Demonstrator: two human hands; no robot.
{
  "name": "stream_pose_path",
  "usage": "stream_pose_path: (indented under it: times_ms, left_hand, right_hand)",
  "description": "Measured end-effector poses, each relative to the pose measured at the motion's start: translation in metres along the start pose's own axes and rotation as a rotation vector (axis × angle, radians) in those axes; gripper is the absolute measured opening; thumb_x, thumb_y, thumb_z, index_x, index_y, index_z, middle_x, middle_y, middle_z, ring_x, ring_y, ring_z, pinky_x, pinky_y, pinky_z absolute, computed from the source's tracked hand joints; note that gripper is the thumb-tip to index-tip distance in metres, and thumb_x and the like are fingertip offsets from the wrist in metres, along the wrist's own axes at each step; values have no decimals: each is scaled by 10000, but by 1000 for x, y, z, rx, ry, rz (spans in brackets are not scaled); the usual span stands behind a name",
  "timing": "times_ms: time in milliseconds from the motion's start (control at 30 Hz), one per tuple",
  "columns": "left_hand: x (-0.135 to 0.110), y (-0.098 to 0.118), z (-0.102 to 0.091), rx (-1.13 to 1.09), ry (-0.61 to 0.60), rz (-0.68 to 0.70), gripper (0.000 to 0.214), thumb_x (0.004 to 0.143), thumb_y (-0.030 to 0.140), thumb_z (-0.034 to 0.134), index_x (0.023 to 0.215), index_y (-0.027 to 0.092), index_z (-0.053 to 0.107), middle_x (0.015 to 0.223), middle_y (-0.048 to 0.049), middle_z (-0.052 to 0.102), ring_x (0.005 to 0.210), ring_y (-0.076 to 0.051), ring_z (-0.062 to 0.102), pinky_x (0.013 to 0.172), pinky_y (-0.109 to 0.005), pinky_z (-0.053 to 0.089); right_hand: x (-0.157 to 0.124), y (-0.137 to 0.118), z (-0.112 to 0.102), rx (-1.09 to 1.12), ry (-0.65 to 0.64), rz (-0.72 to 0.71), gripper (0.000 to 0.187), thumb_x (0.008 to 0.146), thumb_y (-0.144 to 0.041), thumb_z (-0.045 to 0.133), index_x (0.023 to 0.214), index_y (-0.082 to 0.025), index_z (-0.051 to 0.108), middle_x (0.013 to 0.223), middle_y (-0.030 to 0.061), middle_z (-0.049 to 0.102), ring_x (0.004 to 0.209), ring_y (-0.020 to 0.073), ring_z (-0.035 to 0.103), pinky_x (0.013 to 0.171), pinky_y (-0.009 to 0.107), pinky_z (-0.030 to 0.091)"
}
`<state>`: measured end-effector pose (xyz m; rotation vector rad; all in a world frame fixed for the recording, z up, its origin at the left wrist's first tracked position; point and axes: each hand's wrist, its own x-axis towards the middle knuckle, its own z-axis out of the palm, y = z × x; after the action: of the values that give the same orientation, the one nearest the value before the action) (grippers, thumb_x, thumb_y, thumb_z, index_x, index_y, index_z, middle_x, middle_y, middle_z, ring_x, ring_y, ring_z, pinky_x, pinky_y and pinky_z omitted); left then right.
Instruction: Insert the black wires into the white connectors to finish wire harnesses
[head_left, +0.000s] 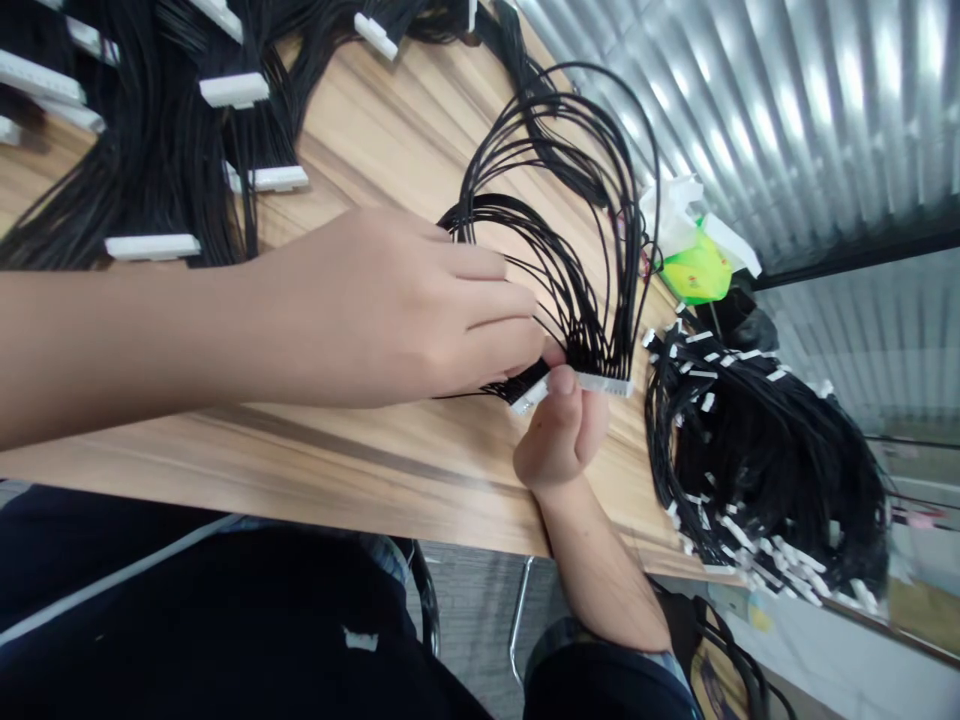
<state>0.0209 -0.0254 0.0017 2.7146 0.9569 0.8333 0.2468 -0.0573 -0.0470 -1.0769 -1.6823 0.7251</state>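
My right hand (pixel 559 440) is closed on a white connector (pixel 604 384), the thumb pressed on its edge. Many thin black wires (pixel 626 250) rise from this connector and loop back over the table. A second white connector piece (pixel 531 394) shows tilted just left of the right thumb, with black wires running from it under the other hand. My left hand (pixel 420 310) reaches in from the left, back upward, its fingers curled together round black wires close to the connectors. Its thumb and fingertips are mostly hidden.
Bundles of black wires with white connectors (pixel 234 90) lie at the table's upper left. A large coiled heap of similar harnesses (pixel 765 450) sits at the right end. Behind it are a green and white packet (pixel 697 265) and a corrugated shiny wall (pixel 780 110). The wooden table's (pixel 360 470) front edge runs below my hands.
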Motion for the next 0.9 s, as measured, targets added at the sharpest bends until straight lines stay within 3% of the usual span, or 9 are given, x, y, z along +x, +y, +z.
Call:
stream_pose_path:
  times_ms: [67,133,200,267,400,500,633,700,900]
  left_hand:
    - [2,-3,3,212,20,161,529,1102,249,201,956,186,705,869,-14,652,1054,-192,686,730,-294,454]
    - [2,-6,4,350,144,250,467,1109,299,269,903,183,672,910,-13,644,1017,-192,689,716,-307,452]
    - [-2,-6,2,320,312,310,405,1095,347,408,783,201,623,834,17,627,877,-152,655,727,-327,463]
    - [-6,-1,-4,168,380,386,409,1052,388,539,680,223,573,696,51,573,725,-122,572,718,-337,481]
    - [-11,12,-12,-207,109,475,442,1027,452,587,645,237,535,633,69,554,569,-96,460,620,-319,476]
    - [-11,16,-6,-386,29,352,383,1089,366,491,737,225,536,706,66,637,538,-85,450,533,-298,382]
    - [-8,13,2,-419,59,-35,237,1109,268,420,944,229,585,661,84,633,487,-57,468,498,-248,330]
    - [-7,10,2,-411,32,-141,168,1098,270,440,1029,250,591,606,107,596,442,-48,457,493,-226,330]
    - [-8,4,10,-234,110,-89,227,1083,337,411,1050,286,630,591,89,605,419,-62,423,457,-232,213]
  right_hand:
    - [-1,0,1,22,-12,16,243,1035,-441,507,1116,-316,700,1027,46,730,1032,255,716,994,473,563]
    - [-1,0,2,56,-1,70,258,1039,-453,497,1117,-310,698,1061,52,732,1089,253,714,1034,480,557]
    - [0,0,4,80,46,161,258,1028,-475,510,1084,-297,688,1019,56,728,1055,252,722,988,481,588]
    - [4,-1,5,108,98,250,222,1009,-464,550,1017,-281,676,879,45,697,895,238,719,851,445,622]
    - [17,-4,7,221,176,262,260,974,-492,580,861,-267,646,646,-20,560,593,177,572,595,333,546]
    - [20,-6,7,234,252,259,296,920,-535,645,826,-255,659,658,-27,575,596,159,563,576,303,517]
    - [15,-4,7,174,194,243,339,917,-585,642,875,-251,684,809,19,674,841,207,695,891,406,609]
    - [11,-2,7,161,147,213,325,949,-570,605,927,-258,693,845,28,682,901,221,710,980,447,601]
    - [2,1,7,132,111,144,300,1009,-518,524,1067,-282,699,943,50,693,1027,242,720,1010,473,599]
